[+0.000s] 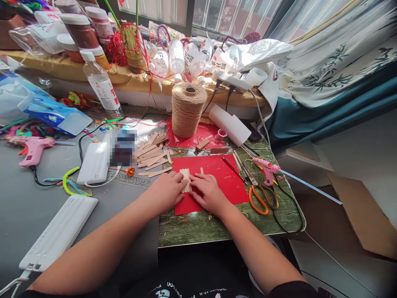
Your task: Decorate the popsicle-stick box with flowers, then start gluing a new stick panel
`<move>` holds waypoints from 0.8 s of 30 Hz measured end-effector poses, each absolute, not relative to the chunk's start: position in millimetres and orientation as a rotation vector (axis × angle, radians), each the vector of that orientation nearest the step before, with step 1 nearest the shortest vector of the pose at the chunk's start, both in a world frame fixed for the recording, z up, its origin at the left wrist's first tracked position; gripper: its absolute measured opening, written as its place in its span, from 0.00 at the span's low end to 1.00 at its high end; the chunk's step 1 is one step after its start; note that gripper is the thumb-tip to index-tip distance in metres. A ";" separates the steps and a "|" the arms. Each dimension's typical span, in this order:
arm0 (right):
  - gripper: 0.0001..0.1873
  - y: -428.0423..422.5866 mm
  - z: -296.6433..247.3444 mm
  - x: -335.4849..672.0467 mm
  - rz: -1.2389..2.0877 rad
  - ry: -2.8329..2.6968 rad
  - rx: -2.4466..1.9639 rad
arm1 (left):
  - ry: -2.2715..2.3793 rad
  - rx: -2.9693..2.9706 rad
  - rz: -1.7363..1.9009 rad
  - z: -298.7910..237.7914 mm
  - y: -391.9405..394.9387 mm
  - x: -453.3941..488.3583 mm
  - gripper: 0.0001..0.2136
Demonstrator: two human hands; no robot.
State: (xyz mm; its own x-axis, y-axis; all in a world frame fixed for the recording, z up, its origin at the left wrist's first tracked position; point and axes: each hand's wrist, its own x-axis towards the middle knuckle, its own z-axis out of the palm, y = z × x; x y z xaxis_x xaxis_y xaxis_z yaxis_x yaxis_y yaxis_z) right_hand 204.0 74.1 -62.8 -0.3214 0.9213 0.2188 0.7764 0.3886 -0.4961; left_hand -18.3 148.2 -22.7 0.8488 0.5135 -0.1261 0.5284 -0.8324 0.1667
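A red sheet (pixel 226 178) lies on a green wood-patterned mat (pixel 235 225). On the sheet's left part rests a small row of wooden craft sticks (pixel 186 179) laid side by side. My left hand (pixel 166 191) presses on the sticks from the left, fingers bent down onto them. From the right, my right hand (pixel 209 192) pushes against the same sticks with its fingertips. A loose pile of wooden sticks (pixel 151 156) sits just beyond the sheet's left corner.
A spool of jute twine (pixel 187 108) stands behind the sheet. Orange-handled scissors (pixel 260 198) and a pink glue gun (pixel 267 169) lie to the right. Another pink glue gun (pixel 33 150), white power strips (pixel 93 163), a water bottle (pixel 101 85) and clutter fill the left and back.
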 end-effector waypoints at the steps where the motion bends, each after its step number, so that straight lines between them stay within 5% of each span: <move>1: 0.22 73.5 -62.6 203.8 0.426 -2.165 -1.462 | 0.808 2.834 -0.107 -23.3 147.5 -18.2 0.19; 5: 0.29 71.6 -64.0 204.0 0.434 -2.093 -1.471 | 0.831 2.851 -0.109 -23.8 143.4 -16.1 0.22; 24: 0.23 70.1 -61.9 205.5 0.422 -1.906 -1.427 | 0.812 2.860 -0.096 -23.9 137.5 -14.0 0.23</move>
